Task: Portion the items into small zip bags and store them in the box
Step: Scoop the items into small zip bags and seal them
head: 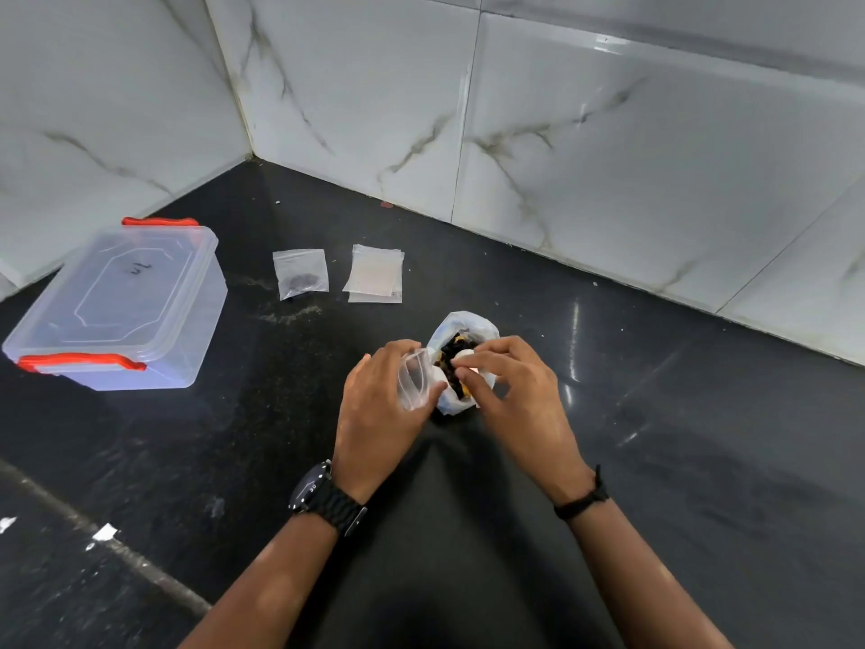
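Clear plastic zip bag sits in your left hand, fingers curled round it, mouth held open beside the white source bag of dark items. Your right hand reaches into that bag, fingertips pinched over the contents; can't tell if anything's gripped. Step: filling portion no. 2, approx. One filled bag lies by the empty stack; box well apart at left, lid on. Next: carry a pinch across w/o spilling, then seal.

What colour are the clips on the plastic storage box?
Red-orange, on a clear box with its lid on; the head view shows the near clip best.
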